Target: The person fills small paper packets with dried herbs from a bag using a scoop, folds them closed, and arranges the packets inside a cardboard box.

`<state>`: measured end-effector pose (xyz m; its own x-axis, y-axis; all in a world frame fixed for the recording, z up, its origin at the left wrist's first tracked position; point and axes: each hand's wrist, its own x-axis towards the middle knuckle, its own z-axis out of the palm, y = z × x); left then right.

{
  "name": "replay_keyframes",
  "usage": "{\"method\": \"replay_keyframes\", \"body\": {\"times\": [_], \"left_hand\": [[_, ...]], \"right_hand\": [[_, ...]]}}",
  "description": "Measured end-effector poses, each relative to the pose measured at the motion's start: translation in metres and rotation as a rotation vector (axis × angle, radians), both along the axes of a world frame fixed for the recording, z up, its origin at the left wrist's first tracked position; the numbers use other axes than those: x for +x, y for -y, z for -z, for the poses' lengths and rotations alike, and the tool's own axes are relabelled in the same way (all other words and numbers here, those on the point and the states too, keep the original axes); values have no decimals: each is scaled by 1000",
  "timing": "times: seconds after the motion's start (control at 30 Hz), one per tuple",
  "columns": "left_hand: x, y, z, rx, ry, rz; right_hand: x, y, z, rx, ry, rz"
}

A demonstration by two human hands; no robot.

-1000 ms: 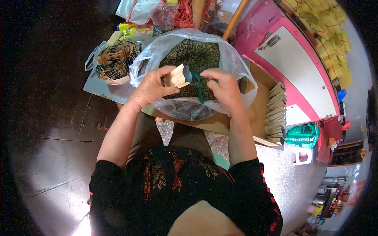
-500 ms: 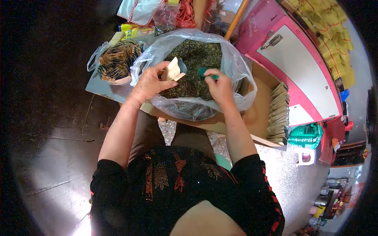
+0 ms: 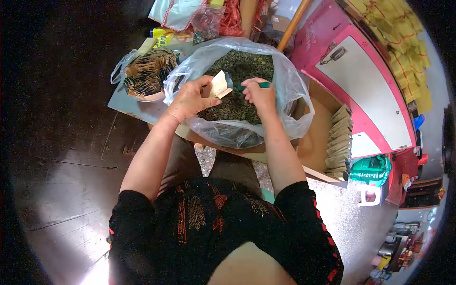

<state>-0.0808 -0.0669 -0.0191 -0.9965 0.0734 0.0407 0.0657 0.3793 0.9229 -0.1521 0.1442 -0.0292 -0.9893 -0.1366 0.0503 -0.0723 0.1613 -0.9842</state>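
A small cream paper packet is pinched in my left hand, with a translucent greyish piece at its far side. My right hand is closed around a green tool, whose far end points toward the packet and is partly hidden by my fingers. Both hands are over a clear plastic bag opened wide, full of dark green-brown dried leaves.
A cardboard box with a row of filled packets lies under and right of the bag. At left stands a bowl of brown packets. A pink and white cabinet rises at right, near a wooden pole.
The green tool, first upright and low between the hands, has been raised and tilted in my right hand beside the packet. The whole view has shifted slightly.
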Motion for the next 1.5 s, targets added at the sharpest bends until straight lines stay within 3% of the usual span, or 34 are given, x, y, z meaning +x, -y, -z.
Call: {"method": "replay_keyframes", "body": {"times": [0.27,0.37,0.43,0.53,0.67,0.83,0.97,1.03,1.17,1.23,1.3,1.43,1.5], "left_hand": [[-5,-3,4,-24,20,19],[-2,-8,-14,-162,-27,0],[-2,-10,-20,-277,-12,-1],[-4,-13,-13,-160,-71,-16],[-8,-14,-12,-253,-126,6],[-10,-15,-20,-348,3,54],[-11,-16,-9,-330,-96,34],[-10,-15,-8,-272,-94,27],[-5,-15,-13,-307,-108,26],[-3,-15,-13,-315,-125,12],[-4,-14,-10,-309,-143,7],[-4,-15,-9,-337,-153,-1],[-4,-15,-10,-329,-132,5]], "right_hand": [[4,-27,-24,-338,41,139],[8,-35,-34,-385,-6,155],[10,-38,-37,-387,-13,157],[12,-39,-38,-419,-26,124],[11,-37,-33,-381,4,84],[14,-26,-29,-337,-29,38],[21,-13,-34,-79,-85,-70],[25,-5,-35,111,-505,-240],[31,-7,-47,222,-676,-328],[32,-15,-53,165,-719,-283],[33,-30,-60,156,-475,-12],[20,-44,-51,128,-306,151],[10,-40,-27,629,-472,148]]}}
